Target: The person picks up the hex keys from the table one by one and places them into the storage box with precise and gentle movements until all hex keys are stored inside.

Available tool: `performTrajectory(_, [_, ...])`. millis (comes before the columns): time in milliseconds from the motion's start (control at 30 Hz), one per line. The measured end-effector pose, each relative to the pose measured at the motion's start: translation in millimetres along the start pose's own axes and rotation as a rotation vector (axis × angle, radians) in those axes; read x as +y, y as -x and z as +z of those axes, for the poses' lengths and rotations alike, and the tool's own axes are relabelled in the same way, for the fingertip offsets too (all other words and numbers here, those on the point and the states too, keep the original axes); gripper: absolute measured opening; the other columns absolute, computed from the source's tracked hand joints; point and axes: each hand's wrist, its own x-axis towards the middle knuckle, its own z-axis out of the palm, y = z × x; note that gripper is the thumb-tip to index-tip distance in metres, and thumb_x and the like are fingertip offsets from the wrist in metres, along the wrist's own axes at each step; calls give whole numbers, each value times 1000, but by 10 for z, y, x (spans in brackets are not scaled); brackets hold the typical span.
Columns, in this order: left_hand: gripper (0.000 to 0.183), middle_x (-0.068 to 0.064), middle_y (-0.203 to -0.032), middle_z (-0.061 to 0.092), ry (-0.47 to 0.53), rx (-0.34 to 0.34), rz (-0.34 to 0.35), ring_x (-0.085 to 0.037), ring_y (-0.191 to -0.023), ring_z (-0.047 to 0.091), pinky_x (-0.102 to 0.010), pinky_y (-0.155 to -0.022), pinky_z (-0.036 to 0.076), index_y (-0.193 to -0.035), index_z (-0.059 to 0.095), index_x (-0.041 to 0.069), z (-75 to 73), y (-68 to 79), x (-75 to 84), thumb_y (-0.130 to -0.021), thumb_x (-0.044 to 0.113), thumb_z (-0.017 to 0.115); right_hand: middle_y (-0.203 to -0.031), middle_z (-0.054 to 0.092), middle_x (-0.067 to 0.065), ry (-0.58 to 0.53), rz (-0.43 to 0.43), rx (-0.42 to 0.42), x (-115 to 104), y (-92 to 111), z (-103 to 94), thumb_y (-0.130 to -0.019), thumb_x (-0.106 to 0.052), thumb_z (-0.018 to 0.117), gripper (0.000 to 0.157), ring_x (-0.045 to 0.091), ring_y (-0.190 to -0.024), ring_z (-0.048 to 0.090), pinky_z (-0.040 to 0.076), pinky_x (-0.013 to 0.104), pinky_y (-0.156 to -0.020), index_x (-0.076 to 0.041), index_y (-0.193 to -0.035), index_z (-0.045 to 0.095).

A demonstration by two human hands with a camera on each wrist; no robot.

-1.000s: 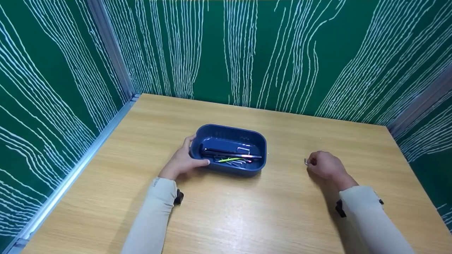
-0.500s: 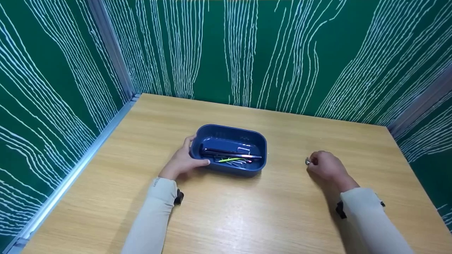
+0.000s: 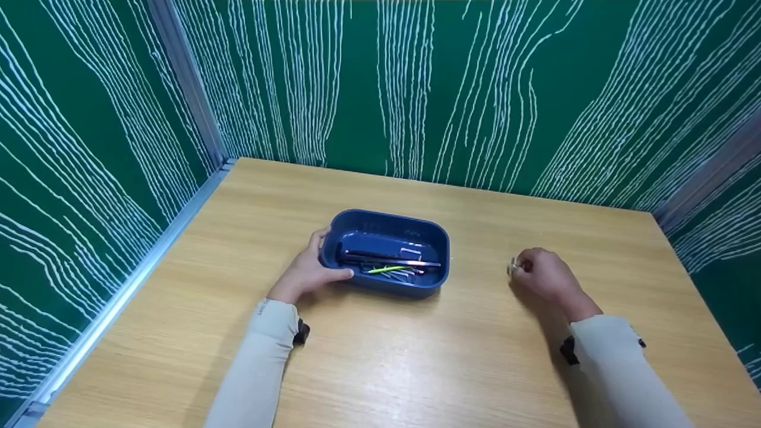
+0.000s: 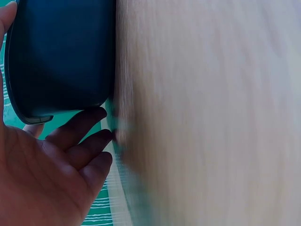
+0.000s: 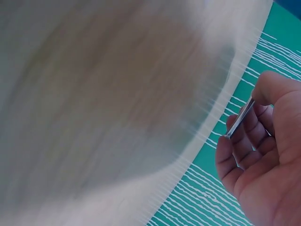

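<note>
My left hand (image 3: 309, 267) grips the left end of a dark blue plastic box (image 3: 389, 288), thumb at its near side and fingers behind. In the left wrist view the box (image 4: 61, 56) stands beside my left fingers (image 4: 77, 128). Inside it lie a long dark stick (image 3: 380, 259), a yellow-green strip (image 3: 383, 269) and several thin bent metal pieces (image 3: 410, 251). Right of the box, my right hand (image 3: 550, 279) pinches a small shiny metal rod (image 3: 512, 266) low over the table. In the right wrist view this rod (image 5: 240, 116) is slim and straight between thumb and forefinger.
The wooden table (image 3: 416, 362) carries the box near its middle. Green walls with wavy white lines (image 3: 404, 89) enclose its back and sides, and a metal rail (image 3: 119, 285) runs along the left edge.
My right hand has shifted slightly away from me and to the left, and the metal rod in its fingers has turned. My left hand and the box have stayed in place.
</note>
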Motion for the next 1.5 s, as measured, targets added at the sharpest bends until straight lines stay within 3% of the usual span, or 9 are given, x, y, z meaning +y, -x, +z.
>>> performTrajectory(533, [100,-3,-131,40,-5,-4,3,-22,-114,41,-47,-96,33,-133,17,40,0,13,13,-54,49,77,-89,53,6,-39,-23,19,-192,-42,-23,-80,-23,60,17,23,-79,48,41,29,-65,-14,-93,58])
performTrajectory(833, [100,-5,-129,43,0,-10,17,-22,-113,42,-45,-97,32,-134,17,36,9,10,26,-55,47,78,-88,53,6,-26,-61,36,-279,-80,-40,-81,-19,53,12,22,-78,48,40,31,-66,-12,-89,58])
performTrajectory(1133, [100,-2,-132,39,-3,-9,-25,-22,-116,39,-48,-98,30,-132,15,42,21,17,30,-54,49,77,-87,54,6,-20,-98,47,-409,-112,-56,-79,-18,55,13,22,-77,49,43,31,-66,-10,-89,57])
performTrajectory(1500, [100,-3,-132,40,13,-12,-12,-23,-116,39,-48,-98,31,-133,17,40,0,14,25,-54,49,77,-86,54,5,-36,-85,58,-600,-156,-41,-78,-17,56,13,21,-76,49,45,31,-65,-12,-89,59])
